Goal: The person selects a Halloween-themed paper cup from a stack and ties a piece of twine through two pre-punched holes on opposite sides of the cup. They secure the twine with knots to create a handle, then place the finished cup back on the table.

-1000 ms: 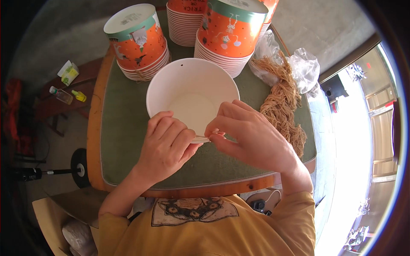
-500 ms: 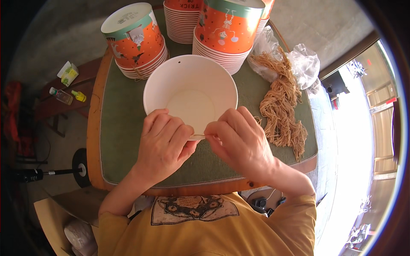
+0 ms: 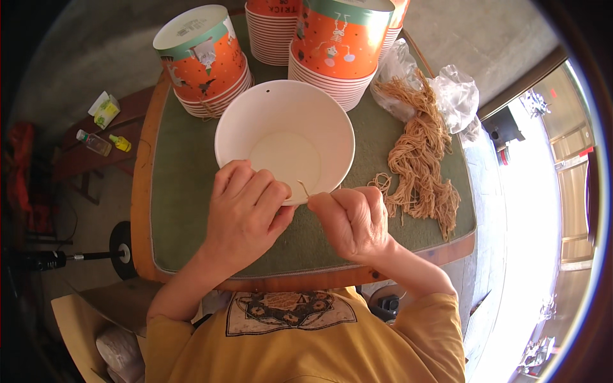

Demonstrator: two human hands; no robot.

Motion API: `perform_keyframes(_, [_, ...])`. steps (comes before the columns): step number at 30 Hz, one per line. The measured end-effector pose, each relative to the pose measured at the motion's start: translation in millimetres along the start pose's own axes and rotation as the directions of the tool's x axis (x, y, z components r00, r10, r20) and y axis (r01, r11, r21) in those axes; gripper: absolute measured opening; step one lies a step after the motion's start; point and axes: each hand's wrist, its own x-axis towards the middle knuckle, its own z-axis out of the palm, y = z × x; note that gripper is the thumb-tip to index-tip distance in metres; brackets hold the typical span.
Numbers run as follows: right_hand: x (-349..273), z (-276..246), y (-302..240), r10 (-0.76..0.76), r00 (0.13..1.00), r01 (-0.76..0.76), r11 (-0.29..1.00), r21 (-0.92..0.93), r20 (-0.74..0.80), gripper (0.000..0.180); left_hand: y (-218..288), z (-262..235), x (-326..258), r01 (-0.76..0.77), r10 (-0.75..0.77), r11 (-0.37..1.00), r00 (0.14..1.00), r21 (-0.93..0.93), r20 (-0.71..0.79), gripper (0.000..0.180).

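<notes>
A paper bucket (image 3: 284,112), white inside, sits open side up on the table in front of me, with a small hole in its far wall. My left hand (image 3: 246,204) is closed over the near rim, fingers inside and thumb outside. Just right of it, my right hand (image 3: 354,220) is closed in a pinch on a thin tan cord (image 3: 302,187), whose short end sticks up above the near rim. The rest of that cord is hidden by the fingers and the bucket.
Stacked orange buckets (image 3: 211,60), upside down, stand at the back left; more stacks (image 3: 335,45) stand at the back middle. A tan cord bundle (image 3: 421,166) lies at right beside a clear plastic bag (image 3: 456,96). Bottles (image 3: 94,142) stand on a bench at left.
My right hand has turned and dropped slightly toward me. The cord that stretched between my hands now has its end pointing up. My left hand stays on the rim.
</notes>
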Motion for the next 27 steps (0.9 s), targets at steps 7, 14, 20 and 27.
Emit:
perform_keyframes(7, [-12, 19, -11, 0.173, 0.974, -0.156, 0.980, 0.121, -0.144, 0.035, -1, -1, 3, 0.003, -0.003, 1.000, 1.000, 0.011, -0.011, 0.030])
perform_keyframes(14, [-9, 21, -12, 0.223, 0.974, -0.202, 0.938, 0.281, -0.044, 0.035, 0, 1, 5, 0.014, -0.014, 1.000, 1.000, 0.016, -0.006, 0.029])
perform_keyframes(20, [-1, 12, -1, 0.353, 0.935, -0.318, 0.780, 0.539, 0.041, 0.035, 1, -2, 5, 0.014, -0.014, 1.000, 1.000, 0.025, 0.015, 0.028])
perform_keyframes(27, [6, 10, -2, 0.315, 0.946, -0.300, 0.757, 0.580, 0.078, 0.035, 4, -13, 16, 0.093, -0.079, 0.984, 0.992, -0.149, 0.100, 0.028])
